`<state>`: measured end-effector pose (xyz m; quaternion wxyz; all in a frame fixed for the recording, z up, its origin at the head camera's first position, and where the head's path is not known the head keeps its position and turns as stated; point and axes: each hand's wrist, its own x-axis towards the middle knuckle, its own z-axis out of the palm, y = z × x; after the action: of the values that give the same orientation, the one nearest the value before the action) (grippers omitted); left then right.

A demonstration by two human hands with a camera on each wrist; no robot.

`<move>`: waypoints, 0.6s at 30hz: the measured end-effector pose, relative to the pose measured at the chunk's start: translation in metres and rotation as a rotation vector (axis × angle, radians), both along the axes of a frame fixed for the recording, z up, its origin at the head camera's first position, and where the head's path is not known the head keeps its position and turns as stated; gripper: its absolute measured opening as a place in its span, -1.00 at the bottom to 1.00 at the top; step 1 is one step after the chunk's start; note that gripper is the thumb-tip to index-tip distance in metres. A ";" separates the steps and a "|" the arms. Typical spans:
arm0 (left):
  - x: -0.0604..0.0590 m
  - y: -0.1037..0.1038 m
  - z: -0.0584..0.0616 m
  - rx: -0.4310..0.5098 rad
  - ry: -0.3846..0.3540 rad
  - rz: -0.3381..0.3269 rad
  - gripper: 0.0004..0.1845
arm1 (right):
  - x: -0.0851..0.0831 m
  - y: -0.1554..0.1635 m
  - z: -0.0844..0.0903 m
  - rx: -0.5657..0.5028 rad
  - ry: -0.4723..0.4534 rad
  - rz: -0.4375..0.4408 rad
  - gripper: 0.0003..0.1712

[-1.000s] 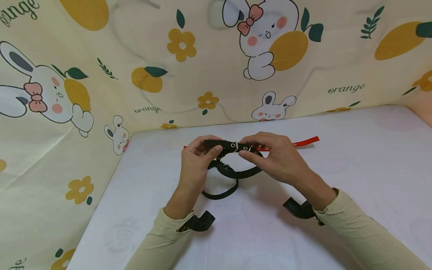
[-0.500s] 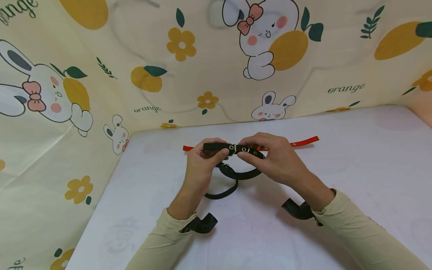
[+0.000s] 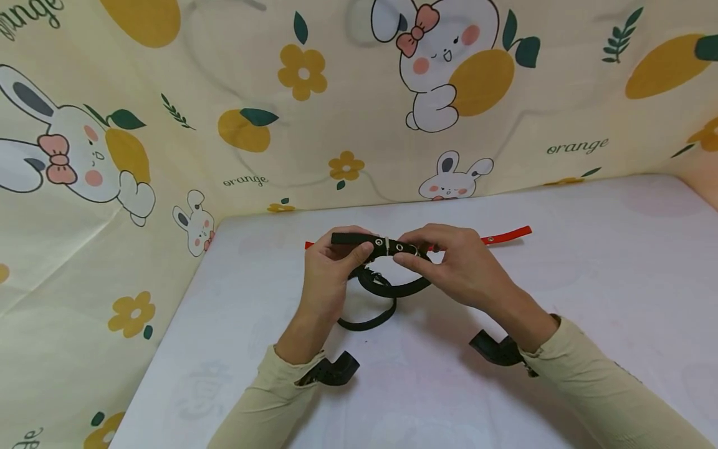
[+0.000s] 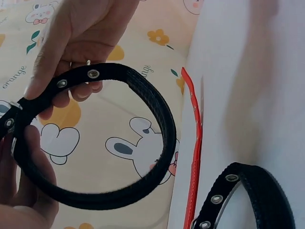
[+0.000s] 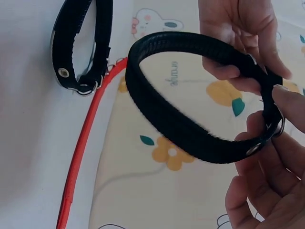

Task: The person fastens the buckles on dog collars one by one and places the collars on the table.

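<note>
White table [image 3: 589, 262]: two black collars, one red strap [image 3: 505, 237]; both hands grip one collar [image 3: 392, 288].

Both hands' fingers [image 4: 45, 78] pinch a looped black collar [image 4: 157, 114], apparently buckled.

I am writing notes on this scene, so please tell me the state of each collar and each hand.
held black collar: looped, lifted off the table, strap end through its buckle
second black collar: lying on the table
red collar: lying flat, unbuckled
left hand: pinches the strap end
right hand: pinches the strap near the buckle
</note>
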<state>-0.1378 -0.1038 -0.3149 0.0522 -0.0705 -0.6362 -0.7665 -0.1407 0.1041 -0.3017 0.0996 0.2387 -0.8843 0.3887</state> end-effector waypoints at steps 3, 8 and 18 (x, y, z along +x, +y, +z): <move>-0.001 -0.001 0.001 0.026 -0.016 0.020 -0.81 | 0.000 0.001 0.000 -0.001 -0.002 -0.008 -0.79; -0.001 0.000 0.002 0.058 -0.021 0.037 -0.77 | 0.000 0.003 0.001 0.007 -0.014 -0.012 -0.76; 0.000 0.001 -0.002 0.054 -0.011 0.005 -0.80 | 0.000 0.003 0.002 -0.025 -0.028 -0.007 -0.75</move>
<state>-0.1381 -0.1025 -0.3167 0.0522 -0.0632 -0.6156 -0.7838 -0.1404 0.1075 -0.2996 0.0913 0.2288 -0.8816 0.4025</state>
